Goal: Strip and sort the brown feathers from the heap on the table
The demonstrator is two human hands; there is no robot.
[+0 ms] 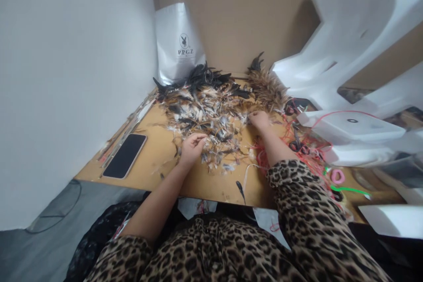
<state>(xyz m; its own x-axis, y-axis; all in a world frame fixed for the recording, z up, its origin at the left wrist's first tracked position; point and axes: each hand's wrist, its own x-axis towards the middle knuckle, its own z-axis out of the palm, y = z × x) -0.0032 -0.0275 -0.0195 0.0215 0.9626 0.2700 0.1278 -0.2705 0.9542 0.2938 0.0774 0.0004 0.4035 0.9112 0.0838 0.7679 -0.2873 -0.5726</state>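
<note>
Sorting barely dented — left hand (191, 144) fingers curled, pinching a few loose feathers at the near edge of the feather pile (211, 110) mid-table, right hand (260, 120) closed into its far side — most still unsorted.

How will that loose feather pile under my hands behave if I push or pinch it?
The feather pile looks loose and very light, so it would probably scatter rather than slide together. Single feathers seem thin and floppy. The left hand rests at its edge, so pinching a few seems safer.
</note>
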